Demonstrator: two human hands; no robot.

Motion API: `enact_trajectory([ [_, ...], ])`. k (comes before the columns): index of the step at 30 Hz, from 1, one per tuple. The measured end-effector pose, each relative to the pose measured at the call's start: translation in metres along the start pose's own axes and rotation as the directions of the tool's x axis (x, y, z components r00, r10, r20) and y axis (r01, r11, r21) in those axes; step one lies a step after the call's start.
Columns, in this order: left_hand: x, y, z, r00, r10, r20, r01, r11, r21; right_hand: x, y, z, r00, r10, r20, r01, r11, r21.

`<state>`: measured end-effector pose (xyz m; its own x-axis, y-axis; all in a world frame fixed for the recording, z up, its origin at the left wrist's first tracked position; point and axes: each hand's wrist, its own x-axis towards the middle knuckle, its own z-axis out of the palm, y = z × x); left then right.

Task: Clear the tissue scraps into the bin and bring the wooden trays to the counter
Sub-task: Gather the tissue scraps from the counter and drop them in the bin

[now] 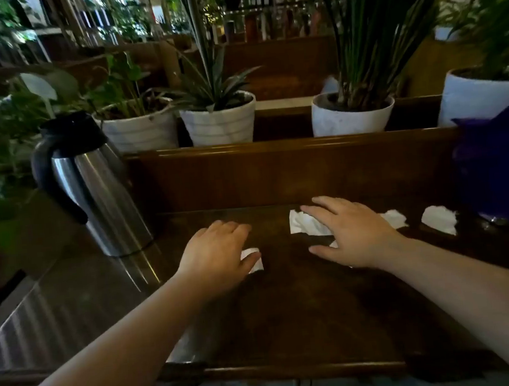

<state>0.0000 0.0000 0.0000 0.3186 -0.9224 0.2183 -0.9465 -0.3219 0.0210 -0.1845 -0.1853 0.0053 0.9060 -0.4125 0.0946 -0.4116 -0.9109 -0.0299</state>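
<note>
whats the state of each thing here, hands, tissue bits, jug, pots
left hand: palm down, thumb on a small white tissue scrap
right hand: open, spread over a crumpled white tissue
two more white scraps: loose on the dark wooden table
steel jug with black lid: upright, closed
white plant pots: upright

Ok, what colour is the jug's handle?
Black, on the steel jug, seen in the head view.

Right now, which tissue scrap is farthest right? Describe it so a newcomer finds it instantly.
Start at the dark wooden table and follow the row of white scraps rightward past the right hand. The farthest-right tissue scrap lies just before the purple object at the table's right edge. Unlike the crumpled scrap under the fingers, it lies alone, untouched by either hand.
</note>
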Motion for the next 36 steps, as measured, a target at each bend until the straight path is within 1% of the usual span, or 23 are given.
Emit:
enact_trajectory([
  [5, 0.003, -0.007, 0.026, 0.996, -0.011, 0.093, 0.010, 1.000, 0.019, -0.007, -0.003, 0.015, 0.998, 0.052, -0.031, -0.052, 0.999, 0.010],
  [8, 0.005, -0.011, 0.039, 0.995, -0.009, 0.099, 0.006, 1.000, 0.025, -0.007, 0.001, 0.018, 0.997, 0.056, -0.047, -0.055, 0.998, 0.014],
  [12, 0.008, -0.008, 0.050, 0.989, -0.044, 0.143, 0.038, 0.998, 0.046, 0.004, 0.019, 0.018, 0.996, 0.086, 0.010, -0.087, 0.996, 0.014],
  [16, 0.005, -0.002, 0.050, 0.991, -0.034, 0.133, 0.028, 0.998, 0.048, 0.023, 0.040, 0.021, 0.993, 0.108, 0.039, -0.108, 0.994, 0.004],
  [20, 0.003, 0.010, 0.043, 0.997, -0.065, 0.052, 0.063, 0.998, 0.031, 0.042, 0.046, 0.028, 0.990, 0.122, 0.067, -0.124, 0.992, 0.020],
  [24, 0.001, 0.031, 0.030, 0.999, 0.005, -0.032, -0.006, 0.999, -0.033, 0.056, 0.047, 0.037, 0.992, 0.074, 0.105, -0.075, 0.997, 0.007],
  [27, 0.000, 0.049, 0.019, 0.998, 0.022, -0.060, -0.027, 0.997, -0.076, 0.063, 0.048, 0.042, 0.997, 0.023, 0.072, -0.027, 0.998, 0.059],
  [32, 0.010, 0.077, 0.012, 0.995, 0.073, -0.064, -0.082, 0.987, -0.141, 0.065, 0.058, 0.041, 0.998, -0.063, 0.000, 0.062, 0.993, 0.097],
  [36, 0.029, 0.095, 0.021, 0.996, 0.084, -0.026, -0.087, 0.982, -0.165, 0.055, 0.078, 0.029, 0.995, -0.083, -0.059, 0.089, 0.992, 0.092],
])
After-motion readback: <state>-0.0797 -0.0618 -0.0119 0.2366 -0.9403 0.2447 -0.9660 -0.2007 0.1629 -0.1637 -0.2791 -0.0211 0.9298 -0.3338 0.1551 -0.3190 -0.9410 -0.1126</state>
